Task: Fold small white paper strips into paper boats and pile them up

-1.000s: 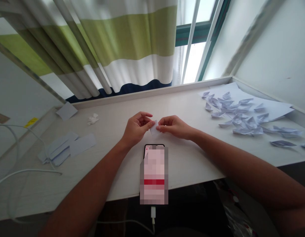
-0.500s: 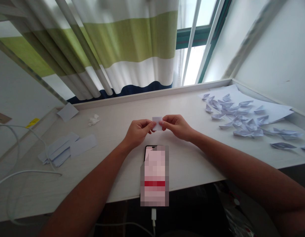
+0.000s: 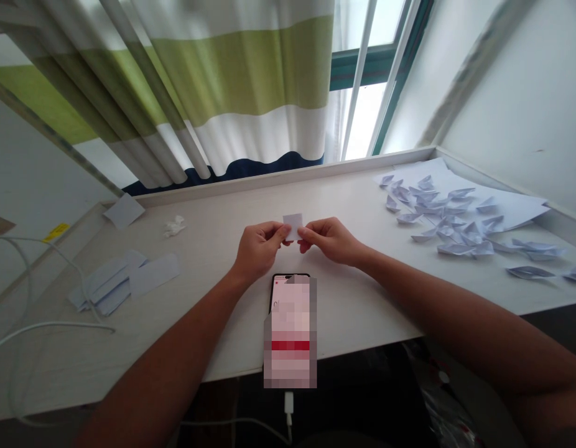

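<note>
A small white folded paper (image 3: 293, 224) is held upright just above the white table (image 3: 213, 323), at its middle. My left hand (image 3: 260, 247) pinches the paper's left lower edge between thumb and fingers. My right hand (image 3: 328, 239) pinches its right lower edge the same way. Both hands are closed on it, almost touching each other. A phone (image 3: 290, 330) lies on the table right below my hands, plugged into a white cable (image 3: 288, 410) at its near end.
Several small folded paper boats (image 3: 449, 218) lie on white sheets (image 3: 512, 202) at the right. A pile of paper strips (image 3: 124, 280) lies at the left, with a crumpled scrap (image 3: 175, 225) and a white cord (image 3: 45, 325). A striped curtain (image 3: 199, 87) hangs behind.
The paper was low near the table between my fingertips a second ago. Both hands have lifted it and turned it upright, so its flat face shows above my fingers.
</note>
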Available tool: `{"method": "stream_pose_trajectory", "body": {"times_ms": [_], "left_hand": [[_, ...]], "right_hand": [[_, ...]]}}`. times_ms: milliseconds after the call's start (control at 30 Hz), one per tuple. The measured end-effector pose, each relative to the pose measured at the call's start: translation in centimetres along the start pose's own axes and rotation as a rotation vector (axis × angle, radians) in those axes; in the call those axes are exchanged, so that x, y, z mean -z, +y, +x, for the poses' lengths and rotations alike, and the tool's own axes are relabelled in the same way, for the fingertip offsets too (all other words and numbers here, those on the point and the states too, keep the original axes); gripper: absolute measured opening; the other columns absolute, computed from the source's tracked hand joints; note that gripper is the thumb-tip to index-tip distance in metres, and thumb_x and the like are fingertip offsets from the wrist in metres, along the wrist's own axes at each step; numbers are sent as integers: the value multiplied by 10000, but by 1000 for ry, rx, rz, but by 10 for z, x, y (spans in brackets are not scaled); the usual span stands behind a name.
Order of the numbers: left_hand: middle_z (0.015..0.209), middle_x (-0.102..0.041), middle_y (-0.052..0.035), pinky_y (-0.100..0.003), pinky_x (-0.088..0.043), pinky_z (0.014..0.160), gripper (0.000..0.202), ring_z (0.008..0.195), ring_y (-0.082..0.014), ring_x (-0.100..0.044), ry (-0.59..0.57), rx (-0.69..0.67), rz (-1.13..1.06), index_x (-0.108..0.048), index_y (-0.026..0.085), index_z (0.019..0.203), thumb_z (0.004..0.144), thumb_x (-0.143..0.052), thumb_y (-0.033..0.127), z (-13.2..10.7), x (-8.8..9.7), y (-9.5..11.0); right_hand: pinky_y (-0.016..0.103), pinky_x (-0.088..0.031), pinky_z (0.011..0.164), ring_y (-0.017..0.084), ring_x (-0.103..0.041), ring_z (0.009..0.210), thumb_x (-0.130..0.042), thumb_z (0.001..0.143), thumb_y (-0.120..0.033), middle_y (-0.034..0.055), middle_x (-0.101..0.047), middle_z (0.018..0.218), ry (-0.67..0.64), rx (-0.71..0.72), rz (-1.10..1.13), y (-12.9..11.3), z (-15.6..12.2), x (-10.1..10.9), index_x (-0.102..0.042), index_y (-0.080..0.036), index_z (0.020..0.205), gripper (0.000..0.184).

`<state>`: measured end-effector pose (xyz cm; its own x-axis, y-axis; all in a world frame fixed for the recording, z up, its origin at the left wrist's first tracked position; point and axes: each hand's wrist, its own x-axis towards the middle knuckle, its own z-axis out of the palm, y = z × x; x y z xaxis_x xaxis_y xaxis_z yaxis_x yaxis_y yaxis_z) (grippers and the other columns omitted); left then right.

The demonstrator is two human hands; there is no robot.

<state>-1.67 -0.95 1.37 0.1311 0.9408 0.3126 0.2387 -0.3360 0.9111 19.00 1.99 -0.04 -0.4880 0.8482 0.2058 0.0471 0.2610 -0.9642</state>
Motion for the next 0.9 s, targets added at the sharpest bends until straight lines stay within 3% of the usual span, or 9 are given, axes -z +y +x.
{"method": "stream_pose_trajectory", "body": {"times_ms": [200,400,633,700,767,833,900], "left_hand": [[695,-763,-55,-298,-495,608,349,611,-161,-637,19,19,14,-814,181,777,952,-773,479,0,2,3],[682,-755,-58,-293,-496,607,371,604,-152,-631,1,56,-55,-780,173,746,917,-808,501,0,0,4],[749,-768,-48,-280,-502,586,301,669,-160,-675,16,118,-236,-807,172,869,848,-870,466,2,0,1],[737,-768,-54,-287,-515,596,316,655,-157,-669,44,132,-225,-811,159,860,835,-887,465,4,2,-1],[720,-769,-61,-293,-526,594,345,641,-159,-674,66,142,-210,-807,148,857,826,-899,479,5,3,-4],[708,-769,-61,-297,-541,590,368,628,-160,-679,75,144,-211,-801,144,854,820,-905,495,5,3,-6],[722,-777,-63,-305,-566,597,386,630,-164,-690,70,154,-228,-793,145,863,818,-906,511,5,2,-7]], "right_hand": [[319,-504,704,165,-656,692,-668,952,-754,60,-747,701,33,44,-90,-3,-3,-7,-652,-193,691,618],[308,-480,646,153,-627,627,-705,931,-752,37,-727,678,-45,43,-41,-7,-5,-6,-650,-197,729,594],[321,-520,714,146,-629,656,-645,1027,-623,18,-686,673,-151,47,-19,-7,-6,2,-668,-193,706,537],[329,-548,721,155,-652,697,-681,1007,-615,23,-703,758,-61,87,-67,-4,-6,1,-692,-192,808,468],[342,-591,721,172,-687,766,-790,940,-567,45,-735,952,26,153,-123,-2,-6,0,-730,-204,1046,383],[371,-637,754,197,-716,852,-869,880,-489,70,-734,1121,27,215,-181,-1,-6,1,-734,-239,1221,443],[403,-664,812,220,-727,917,-865,889,-449,80,-735,1151,-8,256,-235,-1,-6,2,-776,-257,1200,376]]}}
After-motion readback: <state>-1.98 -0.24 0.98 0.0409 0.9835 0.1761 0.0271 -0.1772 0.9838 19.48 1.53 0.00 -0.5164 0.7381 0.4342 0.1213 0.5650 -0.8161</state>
